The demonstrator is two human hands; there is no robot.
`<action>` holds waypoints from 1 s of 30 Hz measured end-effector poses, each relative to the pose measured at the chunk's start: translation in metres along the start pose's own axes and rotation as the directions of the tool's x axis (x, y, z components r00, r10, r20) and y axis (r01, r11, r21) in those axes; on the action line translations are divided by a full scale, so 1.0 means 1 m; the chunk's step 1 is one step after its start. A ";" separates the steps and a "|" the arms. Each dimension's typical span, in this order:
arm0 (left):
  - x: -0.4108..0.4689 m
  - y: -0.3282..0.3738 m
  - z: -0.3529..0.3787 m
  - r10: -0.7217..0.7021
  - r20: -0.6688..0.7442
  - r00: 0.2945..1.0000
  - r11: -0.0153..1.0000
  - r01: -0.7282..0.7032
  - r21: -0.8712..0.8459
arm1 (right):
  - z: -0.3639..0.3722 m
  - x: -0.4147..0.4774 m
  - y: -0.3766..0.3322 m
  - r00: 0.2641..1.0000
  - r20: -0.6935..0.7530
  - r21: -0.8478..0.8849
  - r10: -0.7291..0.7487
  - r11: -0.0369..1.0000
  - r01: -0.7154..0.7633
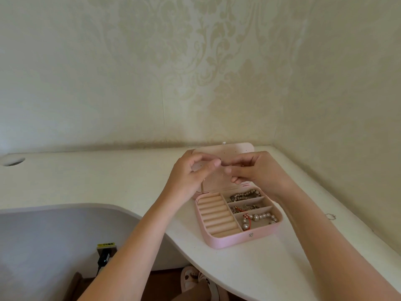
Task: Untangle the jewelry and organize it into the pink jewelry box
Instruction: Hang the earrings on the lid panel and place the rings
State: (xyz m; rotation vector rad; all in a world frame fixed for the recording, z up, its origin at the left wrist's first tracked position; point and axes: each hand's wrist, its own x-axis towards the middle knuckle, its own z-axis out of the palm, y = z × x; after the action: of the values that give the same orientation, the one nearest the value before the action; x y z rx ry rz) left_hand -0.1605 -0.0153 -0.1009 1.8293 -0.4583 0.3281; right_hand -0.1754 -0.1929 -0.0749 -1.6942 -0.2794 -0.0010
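Observation:
The pink jewelry box (pixel 230 241) lies open on the white desk, its lid (pixel 234 148) raised behind my hands. Its right compartments hold a beaded bracelet (pixel 244 195), a small tangle with red thread (pixel 244 208) and a pearl string (pixel 259 218). Bare ring rolls (pixel 217 216) fill the left half. My left hand (pixel 191 177) and my right hand (pixel 258 170) are raised above the box in front of the lid. Both pinch a tiny piece of jewelry (pixel 221 163) between their fingertips; it is too small to make out.
A small loose metal piece (pixel 331 216) lies on the desk to the right of the box. The white desk (pixel 108 181) curves around a cut-out at the lower left, with a cable hole (pixel 14 162) far left. Patterned walls meet in a corner at the right. Slippers (pixel 195 279) show below.

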 end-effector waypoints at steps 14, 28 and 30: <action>0.004 -0.009 -0.006 -0.088 0.136 0.987 0.995 0.094 -0.036 | 0.011 -0.005 0.001 0.990 0.140 -0.295 -0.025 0.953 0.066; 0.009 -0.016 -0.006 -0.064 0.053 0.997 0.994 0.069 -0.090 | 0.006 -0.002 0.001 0.974 0.010 -0.643 -0.226 0.745 0.180; 0.008 -0.015 -0.006 -0.059 0.016 0.998 0.988 0.061 -0.140 | 0.006 -0.001 0.003 0.962 0.034 -0.676 -0.270 0.703 0.221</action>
State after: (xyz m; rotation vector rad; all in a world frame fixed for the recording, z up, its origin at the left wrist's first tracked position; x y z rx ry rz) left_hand -0.1467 -0.0070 -0.1081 1.7050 -0.4230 0.2377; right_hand -0.1767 -0.1873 -0.0785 -2.3689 -0.4972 -0.4101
